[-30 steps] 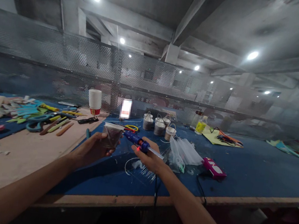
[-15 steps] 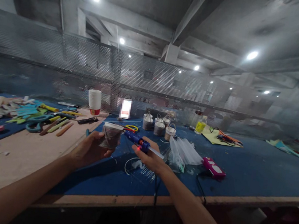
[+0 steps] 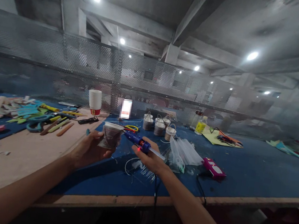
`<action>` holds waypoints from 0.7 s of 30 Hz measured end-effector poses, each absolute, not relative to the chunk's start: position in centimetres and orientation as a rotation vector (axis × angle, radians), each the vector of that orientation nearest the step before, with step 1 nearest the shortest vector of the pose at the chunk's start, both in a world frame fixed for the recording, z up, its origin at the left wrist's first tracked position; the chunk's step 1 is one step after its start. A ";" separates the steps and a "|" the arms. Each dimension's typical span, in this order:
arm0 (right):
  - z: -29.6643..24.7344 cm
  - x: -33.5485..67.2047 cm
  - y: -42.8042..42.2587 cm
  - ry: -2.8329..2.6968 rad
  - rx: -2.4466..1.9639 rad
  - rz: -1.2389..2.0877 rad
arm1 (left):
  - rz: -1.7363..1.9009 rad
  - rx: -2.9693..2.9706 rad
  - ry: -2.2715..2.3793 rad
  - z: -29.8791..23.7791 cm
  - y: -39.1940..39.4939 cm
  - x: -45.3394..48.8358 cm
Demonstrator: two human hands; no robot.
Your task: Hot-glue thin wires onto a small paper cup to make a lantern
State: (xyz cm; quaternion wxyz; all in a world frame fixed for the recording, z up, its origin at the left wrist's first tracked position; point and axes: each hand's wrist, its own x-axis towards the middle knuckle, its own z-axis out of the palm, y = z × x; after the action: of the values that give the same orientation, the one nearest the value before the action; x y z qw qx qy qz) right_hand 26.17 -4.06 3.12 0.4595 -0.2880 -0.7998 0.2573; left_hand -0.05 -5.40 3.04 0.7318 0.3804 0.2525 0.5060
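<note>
My left hand (image 3: 89, 147) is wrapped round a paper cup (image 3: 111, 136) covered in brownish-grey material, its white rim facing up. In my right hand (image 3: 150, 156) is a blue hot glue gun (image 3: 137, 139) with a red light on and a clear glue stick out of its back. The nozzle points left and meets the cup just under the rim; whether it touches cannot be made out. Behind the hands stand several small wrapped cups with wire handles (image 3: 160, 128). Below the glue gun lie clear glue sticks (image 3: 148, 172) and a loop of white cord.
A stack of white paper cups (image 3: 95, 101) stands at the back left, near a lit phone (image 3: 126, 109). Scissors (image 3: 38, 121) and coloured strips (image 3: 14, 109) lie left. Rightward are a plastic bag (image 3: 184, 153), a magenta device (image 3: 214, 168) and a yellow-labelled bottle (image 3: 200, 126).
Almost nothing differs. The cup in my left hand has turned or tilted very slightly, while the glue gun keeps its place at the rim.
</note>
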 end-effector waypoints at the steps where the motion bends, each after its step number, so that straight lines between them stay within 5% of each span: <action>1: 3.1 26.2 -4.1 -1.971 -0.702 0.635 | 1.106 0.843 0.552 3.0 -5.4 0.0; 8: 2.1 26.2 -3.1 -1.955 -0.849 0.483 | 1.174 0.906 0.566 2.7 -5.2 0.0; 16: 0.5 27.3 -0.1 -2.119 -1.628 -0.163 | 1.251 1.030 0.799 2.4 -5.1 -0.1; 21: -0.8 27.4 1.1 -2.141 -1.840 -0.295 | 1.283 1.029 0.838 2.1 -4.8 0.1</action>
State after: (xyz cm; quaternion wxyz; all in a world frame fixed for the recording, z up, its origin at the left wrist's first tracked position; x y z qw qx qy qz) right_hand 27.39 1.06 -0.80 0.1511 -0.6407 -0.7458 -0.1027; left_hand 0.06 -4.80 2.06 0.6035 0.4446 0.3620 0.5542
